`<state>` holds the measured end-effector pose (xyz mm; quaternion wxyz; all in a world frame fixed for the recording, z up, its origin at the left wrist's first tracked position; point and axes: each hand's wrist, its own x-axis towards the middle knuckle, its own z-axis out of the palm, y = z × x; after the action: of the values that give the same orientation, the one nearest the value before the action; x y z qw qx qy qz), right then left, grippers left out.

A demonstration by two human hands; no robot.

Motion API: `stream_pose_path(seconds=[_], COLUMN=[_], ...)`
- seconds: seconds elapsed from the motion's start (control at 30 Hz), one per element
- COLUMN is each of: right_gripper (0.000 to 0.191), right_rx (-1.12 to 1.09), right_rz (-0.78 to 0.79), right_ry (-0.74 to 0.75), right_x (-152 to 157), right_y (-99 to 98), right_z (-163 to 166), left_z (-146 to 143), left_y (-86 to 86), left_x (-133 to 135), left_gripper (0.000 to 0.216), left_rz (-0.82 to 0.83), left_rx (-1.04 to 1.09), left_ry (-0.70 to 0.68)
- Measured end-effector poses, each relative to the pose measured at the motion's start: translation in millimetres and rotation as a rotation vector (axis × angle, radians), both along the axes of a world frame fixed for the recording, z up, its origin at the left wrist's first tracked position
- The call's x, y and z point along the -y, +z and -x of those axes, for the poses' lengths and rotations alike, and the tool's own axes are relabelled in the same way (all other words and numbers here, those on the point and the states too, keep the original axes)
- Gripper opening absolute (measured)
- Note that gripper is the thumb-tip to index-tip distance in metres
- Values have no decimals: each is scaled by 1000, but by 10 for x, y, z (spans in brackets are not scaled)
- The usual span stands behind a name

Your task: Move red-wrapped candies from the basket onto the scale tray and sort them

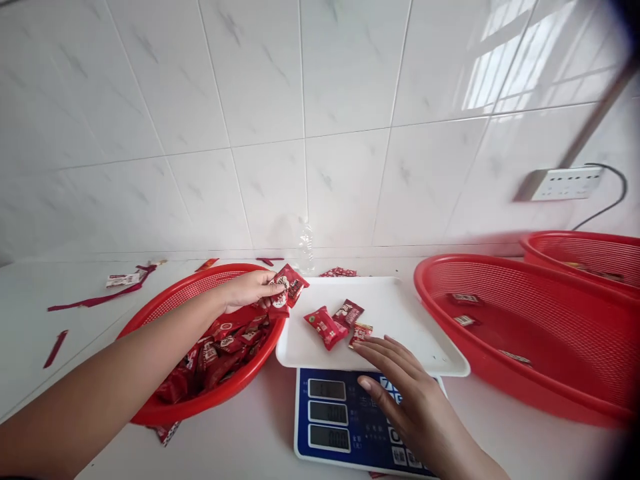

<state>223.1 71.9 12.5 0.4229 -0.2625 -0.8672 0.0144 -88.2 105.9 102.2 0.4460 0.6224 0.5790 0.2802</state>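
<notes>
My left hand is closed on small red snack packets, above the right rim of a red plastic basket. Inside that basket lies a heap of similar red packets. To its right, a white tray tops a digital scale with a blue panel. Several red packets rest on the tray. My right hand hovers over the tray's front edge and the scale's keys, fingers extended and apart. Its fingertips are close to a small packet; whether they touch it I cannot tell.
A large red basket with a few packets stands at right, another red basket behind it. A clear plastic bottle is by the tiled wall. Red strips lie at left. A power strip is on the wall.
</notes>
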Motion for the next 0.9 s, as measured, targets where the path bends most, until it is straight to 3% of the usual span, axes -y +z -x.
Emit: stream_pose_path(seconds=[0.17,0.3,0.53,0.73,0.9], right_gripper=[28,29,31,29,24], right_rx=[2,-18,-97,-83,-5], right_rz=[37,49,54,47,41], right_ry=[-4,-22,-51,-57,-50], right_x=[7,-6,22,30,7], right_y=[41,45,48,53,49], right_z=[-4,-4,-10,11,23], left_z=[-453,-661,-962,-1074,-1024], left_y=[-8,31,30,-124,-103], left_x=[-134,-191,-22,36,-1], left_gripper=[43,41,29,18,21], left_rz=[51,29,-8,-50,-187], left_rx=[36,50,124,-41,-89], left_ry=[-138,-162,-162,-135,-33])
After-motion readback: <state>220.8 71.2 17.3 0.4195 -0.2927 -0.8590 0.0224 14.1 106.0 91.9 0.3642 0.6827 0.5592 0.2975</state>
